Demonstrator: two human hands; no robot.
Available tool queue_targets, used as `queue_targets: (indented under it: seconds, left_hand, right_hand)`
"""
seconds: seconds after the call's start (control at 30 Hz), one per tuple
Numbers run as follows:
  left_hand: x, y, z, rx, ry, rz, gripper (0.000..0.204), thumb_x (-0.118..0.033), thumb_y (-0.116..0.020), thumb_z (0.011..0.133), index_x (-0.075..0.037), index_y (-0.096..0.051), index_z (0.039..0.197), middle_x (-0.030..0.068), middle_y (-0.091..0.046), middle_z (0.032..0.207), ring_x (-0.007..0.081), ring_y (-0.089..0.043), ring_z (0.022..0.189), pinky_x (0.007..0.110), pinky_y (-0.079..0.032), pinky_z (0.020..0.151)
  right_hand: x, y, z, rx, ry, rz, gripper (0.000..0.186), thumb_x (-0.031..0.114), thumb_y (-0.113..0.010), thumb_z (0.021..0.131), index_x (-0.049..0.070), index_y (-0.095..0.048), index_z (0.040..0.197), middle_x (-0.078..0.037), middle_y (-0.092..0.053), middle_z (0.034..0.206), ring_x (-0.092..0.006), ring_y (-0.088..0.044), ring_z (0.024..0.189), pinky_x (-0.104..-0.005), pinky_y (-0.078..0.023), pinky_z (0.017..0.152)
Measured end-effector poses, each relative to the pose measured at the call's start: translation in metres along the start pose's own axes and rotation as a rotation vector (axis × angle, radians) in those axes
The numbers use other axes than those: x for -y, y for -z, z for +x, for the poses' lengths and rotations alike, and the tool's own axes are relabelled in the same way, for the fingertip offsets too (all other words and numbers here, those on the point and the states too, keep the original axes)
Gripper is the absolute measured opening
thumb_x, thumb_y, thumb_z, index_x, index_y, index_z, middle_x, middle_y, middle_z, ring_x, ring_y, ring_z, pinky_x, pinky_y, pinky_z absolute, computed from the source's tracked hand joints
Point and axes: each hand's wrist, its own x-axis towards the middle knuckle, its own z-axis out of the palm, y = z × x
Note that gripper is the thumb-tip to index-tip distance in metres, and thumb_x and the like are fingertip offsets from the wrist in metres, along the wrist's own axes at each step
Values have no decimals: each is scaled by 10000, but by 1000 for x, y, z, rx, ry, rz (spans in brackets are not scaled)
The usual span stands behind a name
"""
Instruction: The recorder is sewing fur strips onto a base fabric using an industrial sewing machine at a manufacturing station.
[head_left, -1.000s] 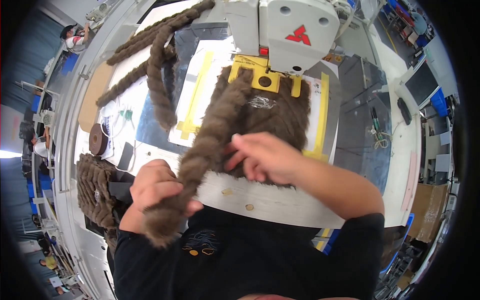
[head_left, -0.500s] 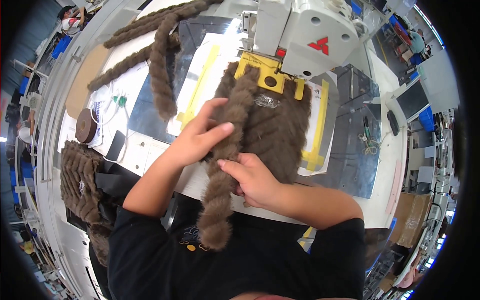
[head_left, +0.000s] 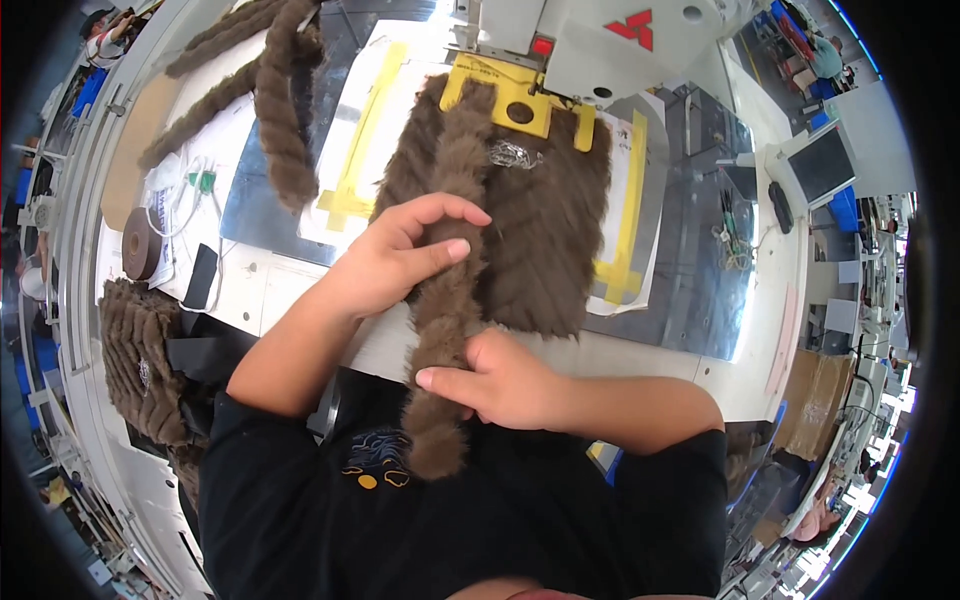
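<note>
A long brown fur strip [head_left: 445,310] runs from under the yellow plate [head_left: 500,90] of a white sewing machine [head_left: 600,40] down toward my chest. My left hand [head_left: 400,250] curls round the strip from the left, its index finger and thumb lying across the fur. Lower down, my right hand [head_left: 500,380] grips the same strip from the right, thumb on top and the other fingers mostly hidden. Beneath and beside the strip lies a wide brown fur panel [head_left: 545,230] with slanted ridges. A silvery decoration [head_left: 515,155] sits on the panel near the plate.
More fur strips [head_left: 285,110] lie at the back left. A brown tape roll [head_left: 142,243] stands on the white table [head_left: 260,290], and folded ridged fur [head_left: 140,360] rests at its left edge. Yellow tape [head_left: 630,210] borders the work sheet. Thread snips [head_left: 732,230] lie on the right.
My right hand has slid down the strip toward its near end. My left hand's index finger now reaches over the fur. The whole view has shifted slightly, with the machine higher in it.
</note>
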Motion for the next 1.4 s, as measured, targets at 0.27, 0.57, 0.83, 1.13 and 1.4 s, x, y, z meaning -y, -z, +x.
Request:
queue_targets:
  seconds: [0.27,0.57,0.83,1.13,1.4]
  left_hand:
    - [5,4,-5,251,-117,134,405,-28,-817,850,-41,-598,1191,1,-569,1153,96,-523,1097,252,-434,939]
    - [1,1,-14,31,-253,143,444,-11,-821,825,-52,-625,1222,-4,-589,1040,87,-574,905,255,-486,779]
    - [-65,-16,12,458,-688,1101,549,-423,-881,747,-32,-744,1108,126,-665,1015,341,-667,927,429,-539,821]
    - [-46,-50,75,836,-446,875,334,-229,-842,813,20,-620,788,142,-590,735,394,-579,700,450,-460,630]
    - [-32,-32,68,300,-685,589,205,-6,-760,743,-5,-555,751,95,-567,737,267,-552,659,355,-449,594]
  right_hand:
    - [-12,9,-4,-58,20,-114,503,357,-661,989,-71,-650,725,-155,-631,593,-204,-644,558,-376,-503,554]
    - [-10,9,-31,13,95,-485,594,422,-627,970,-81,-623,654,-276,-598,623,-450,-604,590,-519,-481,601]
    - [-16,31,-34,-47,247,-905,419,329,-602,911,-27,-692,708,-260,-651,697,-472,-653,709,-549,-526,688]
    - [42,76,-85,-291,117,-1070,298,290,-659,804,2,-687,732,-221,-645,703,-417,-641,664,-478,-521,625]
    - [47,85,-86,-695,612,-441,549,116,-968,642,17,-710,1116,-59,-694,1022,-88,-649,798,-247,-491,645]
